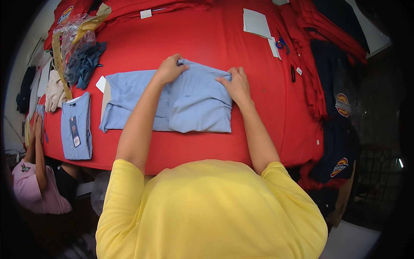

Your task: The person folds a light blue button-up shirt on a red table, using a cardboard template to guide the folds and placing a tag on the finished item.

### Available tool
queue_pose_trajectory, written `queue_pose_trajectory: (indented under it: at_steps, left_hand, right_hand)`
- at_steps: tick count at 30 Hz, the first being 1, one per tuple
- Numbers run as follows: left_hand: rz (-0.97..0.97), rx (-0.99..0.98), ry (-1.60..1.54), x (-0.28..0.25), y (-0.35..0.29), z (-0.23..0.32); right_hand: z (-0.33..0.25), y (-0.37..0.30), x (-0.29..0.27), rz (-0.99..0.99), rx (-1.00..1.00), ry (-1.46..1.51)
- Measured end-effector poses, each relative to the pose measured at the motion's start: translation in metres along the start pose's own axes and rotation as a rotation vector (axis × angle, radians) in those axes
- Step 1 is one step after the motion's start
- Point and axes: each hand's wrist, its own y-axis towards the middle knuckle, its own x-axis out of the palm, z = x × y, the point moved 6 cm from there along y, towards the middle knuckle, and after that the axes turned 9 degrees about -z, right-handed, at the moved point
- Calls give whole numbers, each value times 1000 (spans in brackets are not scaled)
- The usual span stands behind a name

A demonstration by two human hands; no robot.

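Observation:
A light blue shirt point(200, 103), partly folded, lies across the red-covered table point(181, 149) in front of me. My left hand point(171, 69) pinches its far edge near the middle. At the far right corner, my right hand point(238, 85) grips the fabric between thumb and fingers. The right part of the shirt is doubled over and wrinkled. From its left end sticks out a strip of pale card point(106, 97), with a white piece of paper point(101, 83) beside it.
A folded blue shirt point(76, 125) with a dark hang tag lies left. Behind it are dark blue cloth strips point(84, 62) and clear plastic point(71, 36). White cards point(256, 23) and blue-handled scissors point(282, 44) lie far right. Another person point(39, 185) works at the left edge.

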Motion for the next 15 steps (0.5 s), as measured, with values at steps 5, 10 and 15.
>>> queue_pose_trajectory:
  at_steps: [5,10,15]
  left_hand:
    - [166,190,415,3,-63,44]
    - [-48,330,649,56,-117,37]
    - [137,305,683,51,-126,29]
  right_hand:
    - [-12,-42,-22,-80,21,315]
    - [-16,-97,0,-316,-303,70]
    - [21,-94,-6,-272,51,380]
